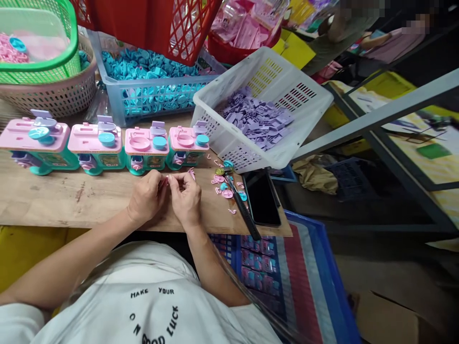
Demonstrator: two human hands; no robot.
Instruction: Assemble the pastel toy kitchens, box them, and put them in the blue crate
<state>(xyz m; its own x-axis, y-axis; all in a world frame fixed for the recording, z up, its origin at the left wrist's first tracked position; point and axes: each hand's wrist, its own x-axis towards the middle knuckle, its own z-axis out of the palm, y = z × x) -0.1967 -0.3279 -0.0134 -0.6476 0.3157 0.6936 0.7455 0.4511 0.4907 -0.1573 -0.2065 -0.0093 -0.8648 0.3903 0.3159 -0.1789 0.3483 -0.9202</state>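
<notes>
My left hand [147, 196] and my right hand [186, 197] meet just above the wooden table [96, 200]. Their fingertips are pinched together on a small pink plastic piece, mostly hidden by the fingers. Another pink bit [192, 174] shows just behind my right hand's knuckles. Beyond my hands stands a row of several pink and teal toy kitchen units; the nearest unit [146, 146] and the rightmost unit [188, 145] carry pink rings, light-blue discs and purple upright parts on top.
To the right lie a hammer [241, 203], a black phone [261, 196] and loose pink pieces [227, 194]. Behind stand a tilted white crate [229, 138] of purple parts, a blue basket [143, 95] of blue parts, a red basket [143, 24] and a green basket [43, 71].
</notes>
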